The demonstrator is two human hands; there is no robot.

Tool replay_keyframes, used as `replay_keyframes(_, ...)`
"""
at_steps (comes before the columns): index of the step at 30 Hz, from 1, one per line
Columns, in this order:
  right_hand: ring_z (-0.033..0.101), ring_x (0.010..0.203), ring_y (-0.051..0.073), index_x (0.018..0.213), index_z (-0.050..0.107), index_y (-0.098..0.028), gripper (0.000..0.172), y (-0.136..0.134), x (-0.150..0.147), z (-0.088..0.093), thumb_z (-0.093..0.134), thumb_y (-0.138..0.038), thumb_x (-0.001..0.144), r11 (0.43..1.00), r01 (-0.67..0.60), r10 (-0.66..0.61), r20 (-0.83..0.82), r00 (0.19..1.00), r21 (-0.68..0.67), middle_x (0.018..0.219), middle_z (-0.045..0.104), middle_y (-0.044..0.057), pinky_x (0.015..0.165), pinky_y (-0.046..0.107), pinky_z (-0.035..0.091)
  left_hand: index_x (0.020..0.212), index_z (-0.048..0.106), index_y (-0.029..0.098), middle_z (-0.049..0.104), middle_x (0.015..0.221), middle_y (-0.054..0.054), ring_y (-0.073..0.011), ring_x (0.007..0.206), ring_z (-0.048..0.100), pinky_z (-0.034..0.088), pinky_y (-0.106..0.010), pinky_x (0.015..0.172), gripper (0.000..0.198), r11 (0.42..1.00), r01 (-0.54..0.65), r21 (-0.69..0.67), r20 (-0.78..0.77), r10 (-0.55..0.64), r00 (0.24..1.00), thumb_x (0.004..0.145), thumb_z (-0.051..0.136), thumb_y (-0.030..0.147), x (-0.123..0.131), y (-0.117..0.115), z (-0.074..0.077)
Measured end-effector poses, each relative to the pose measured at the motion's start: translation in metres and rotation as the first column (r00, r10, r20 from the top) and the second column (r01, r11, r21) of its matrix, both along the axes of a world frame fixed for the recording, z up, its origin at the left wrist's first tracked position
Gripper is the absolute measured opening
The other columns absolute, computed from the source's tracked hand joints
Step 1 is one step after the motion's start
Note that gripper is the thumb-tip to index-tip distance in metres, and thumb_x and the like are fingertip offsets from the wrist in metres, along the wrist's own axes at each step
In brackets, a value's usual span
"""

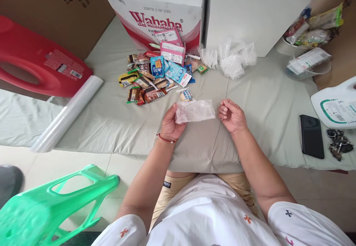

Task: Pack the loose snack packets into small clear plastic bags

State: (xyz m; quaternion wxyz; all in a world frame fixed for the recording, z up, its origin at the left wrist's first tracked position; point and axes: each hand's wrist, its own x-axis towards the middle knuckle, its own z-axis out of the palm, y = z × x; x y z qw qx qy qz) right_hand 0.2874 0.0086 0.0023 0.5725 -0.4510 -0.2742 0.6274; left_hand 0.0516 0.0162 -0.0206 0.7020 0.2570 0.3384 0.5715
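Observation:
My left hand (171, 121) grips the left end of a small, crinkled clear plastic bag (196, 111), held flat above the cloth. A red cord bracelet circles that wrist. Just past the bag's right edge, my right hand (232, 116) is closed with its fingers curled in; whether anything is inside them is hidden. Directly behind the bag lies a small wrapped snack (185, 94), partly covered by it. Further back spreads a heap of packaged snacks, including a light blue packet (177, 72), a brown packet (151, 95) and pink-edged packets (172, 53).
Crumpled clear plastic bags (235, 58) lie before white boxes (164, 19). At left are a red jug (36, 56), a plastic film roll (68, 114) and a green stool (69, 197). A phone (312, 136), keys (339, 144), white bottle (338, 105) and tubs are at right.

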Motion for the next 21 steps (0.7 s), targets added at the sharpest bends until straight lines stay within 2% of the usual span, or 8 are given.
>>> replay_keyframes(3,0.042,0.058,0.011,0.083,0.061,-0.024,0.034,-0.003,-0.004,0.0,0.079,-0.052,0.078,0.995,0.066,-0.077,0.143,0.987,0.078,0.067,0.045,-0.004,0.047,0.022,0.034,0.087,0.067,0.021,0.073,0.083,0.001,-0.0144,0.079,0.071,0.056,-0.028,0.075,0.029,0.999,-0.034,-0.008,0.074,0.034,0.997,0.078,0.084,0.043,0.002,-0.001,0.004)
replay_keyframes(5,0.047,0.064,0.012,0.093,0.064,-0.026,0.034,-0.007,-0.008,-0.001,0.076,-0.056,0.083,0.978,0.085,-0.142,0.303,0.943,0.192,0.08,0.055,-0.001,0.051,0.023,0.038,0.081,0.065,0.021,0.072,0.08,0.001,-0.0143,0.075,0.07,0.055,-0.026,0.072,0.032,1.0,-0.017,-0.01,0.127,0.018,0.992,0.074,0.089,0.04,0.005,-0.003,0.009)
replay_keyframes(7,0.051,0.07,0.012,0.11,0.067,-0.029,0.038,-0.01,-0.013,-0.003,0.076,-0.056,0.085,0.952,0.01,-0.157,0.458,0.875,0.307,0.104,0.062,0.003,0.057,0.025,0.045,0.075,0.062,0.02,0.07,0.076,0.002,-0.0134,0.07,0.068,0.054,-0.025,0.067,0.038,1.0,0.03,-0.004,0.153,-0.029,0.988,0.068,0.094,0.04,0.008,-0.006,0.013)
replay_keyframes(9,0.052,0.07,0.011,0.126,0.065,-0.031,0.046,-0.013,-0.018,-0.005,0.077,-0.052,0.086,0.924,-0.135,-0.114,0.593,0.797,0.359,0.125,0.061,0.006,0.063,0.028,0.049,0.072,0.059,0.02,0.066,0.071,0.003,-0.0118,0.064,0.064,0.052,-0.024,0.063,0.044,0.997,0.08,0.004,0.145,-0.08,0.986,0.064,0.096,0.041,0.011,-0.009,0.015)
replay_keyframes(11,0.05,0.064,0.011,0.128,0.066,-0.03,0.044,-0.015,-0.021,-0.01,0.076,-0.047,0.088,0.903,-0.269,-0.048,0.701,0.712,0.335,0.12,0.064,0.006,0.064,0.03,0.049,0.072,0.058,0.02,0.063,0.068,0.005,-0.0111,0.061,0.062,0.05,-0.024,0.061,0.047,0.994,0.109,0.01,0.127,-0.11,0.986,0.062,0.098,0.042,0.012,-0.01,0.016)
replay_keyframes(14,0.05,0.061,0.012,0.103,0.074,-0.025,0.019,-0.015,-0.024,-0.016,0.07,-0.04,0.093,0.882,-0.364,-0.007,0.782,0.623,0.298,0.089,0.067,0.002,0.064,0.03,0.046,0.071,0.056,0.02,0.06,0.063,0.006,-0.0097,0.057,0.059,0.048,-0.023,0.059,0.048,0.992,0.122,0.012,0.13,-0.122,0.984,0.061,0.099,0.041,0.011,-0.01,0.016)
replay_keyframes(16,0.054,0.065,0.013,0.092,0.074,-0.023,0.015,-0.014,-0.023,-0.017,0.067,-0.036,0.095,0.873,-0.363,-0.034,0.783,0.621,0.326,0.082,0.065,0.001,0.066,0.03,0.045,0.069,0.056,0.02,0.061,0.063,0.006,-0.0097,0.058,0.06,0.049,-0.022,0.06,0.048,0.993,0.121,0.012,0.145,-0.121,0.982,0.062,0.098,0.04,0.011,-0.009,0.016)
replay_keyframes(21,0.054,0.069,0.013,0.094,0.077,-0.026,0.009,-0.014,-0.017,-0.011,0.071,-0.033,0.093,0.87,-0.236,-0.147,0.684,0.714,0.433,0.084,0.065,0.0,0.065,0.029,0.043,0.071,0.056,0.021,0.067,0.071,0.004,-0.0128,0.066,0.065,0.053,-0.025,0.065,0.046,0.999,0.025,-0.024,0.193,-0.02,0.981,0.064,0.097,0.041,0.01,-0.004,0.014)
